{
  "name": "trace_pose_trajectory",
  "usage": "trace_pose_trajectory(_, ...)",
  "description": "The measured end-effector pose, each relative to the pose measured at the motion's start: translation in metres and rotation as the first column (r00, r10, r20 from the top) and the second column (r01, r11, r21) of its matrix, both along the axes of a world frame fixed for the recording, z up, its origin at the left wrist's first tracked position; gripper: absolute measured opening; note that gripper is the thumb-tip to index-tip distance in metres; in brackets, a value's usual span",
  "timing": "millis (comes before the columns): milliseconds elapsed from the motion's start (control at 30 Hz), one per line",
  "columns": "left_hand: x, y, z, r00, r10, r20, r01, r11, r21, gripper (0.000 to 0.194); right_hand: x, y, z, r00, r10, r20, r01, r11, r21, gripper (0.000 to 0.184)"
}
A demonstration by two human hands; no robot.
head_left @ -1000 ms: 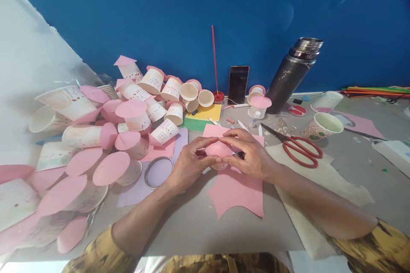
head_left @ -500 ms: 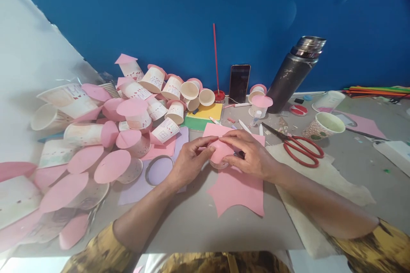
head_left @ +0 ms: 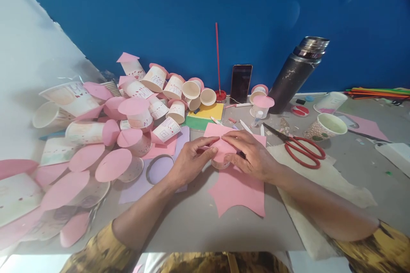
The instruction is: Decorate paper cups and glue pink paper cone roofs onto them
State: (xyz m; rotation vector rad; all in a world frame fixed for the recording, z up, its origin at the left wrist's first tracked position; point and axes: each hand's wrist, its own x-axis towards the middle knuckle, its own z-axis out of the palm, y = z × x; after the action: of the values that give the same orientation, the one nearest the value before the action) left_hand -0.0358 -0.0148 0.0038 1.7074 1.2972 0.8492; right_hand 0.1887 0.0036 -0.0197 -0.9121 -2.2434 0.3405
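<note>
A pink paper cone [head_left: 226, 150] sits over a paper cup [head_left: 220, 165], of which only a low strip shows beneath it. From the left, my left hand [head_left: 196, 158] presses the cone with thumb and fingers. My right hand [head_left: 251, 154] grips its other side, fingertips meeting the left ones at the top. Under the cup lies a pink paper sheet [head_left: 241, 194] with curved cut-outs along its lower edge. The hands cover much of the cone's sides.
Several cups with pink roofs [head_left: 133, 106] crowd the left. A tape ring [head_left: 147, 174] rests on purple paper. Red-handled scissors [head_left: 304, 152], a tilted black flask [head_left: 294, 76] and a patterned paper cup [head_left: 325, 127] stand right. A phone [head_left: 241, 84] leans against the blue wall.
The view has shifted slightly. Both hands stay on the cone, which now looks a little flatter under the fingers; my right thumb has moved slightly.
</note>
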Motion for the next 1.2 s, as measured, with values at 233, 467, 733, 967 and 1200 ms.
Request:
trace_pose_trajectory(233,-0.005,0.003,0.003,0.998,-0.04,-0.042,0.038,0.998,-0.041,0.048,0.0,0.0,0.0,1.0,0.003,0.01,-0.003,0.999,-0.051,0.036)
trace_pose_trajectory(467,-0.004,0.004,0.001,0.999,-0.03,-0.042,0.027,0.997,-0.075,0.051,-0.001,0.0,-0.001,1.0,-0.007,-0.017,0.006,0.998,-0.062,0.036)
trace_pose_trajectory(733,-0.006,0.005,-0.003,0.999,-0.032,-0.012,0.031,0.994,-0.104,0.052,-0.001,0.0,-0.002,0.999,-0.002,-0.051,-0.002,0.997,-0.078,0.038)
trace_pose_trajectory(967,-0.007,0.005,0.006,1.0,-0.026,0.011,0.026,0.996,-0.086,0.057,0.008,0.006,0.011,0.947,-0.232,-0.221,0.18,0.956,-0.233,0.026)
trace_pose_trajectory(1200,0.004,-0.006,0.001,0.997,-0.04,-0.06,0.033,0.993,-0.115,0.109,0.01,0.015,0.004,0.947,-0.32,0.0,0.302,0.893,-0.333,0.032)
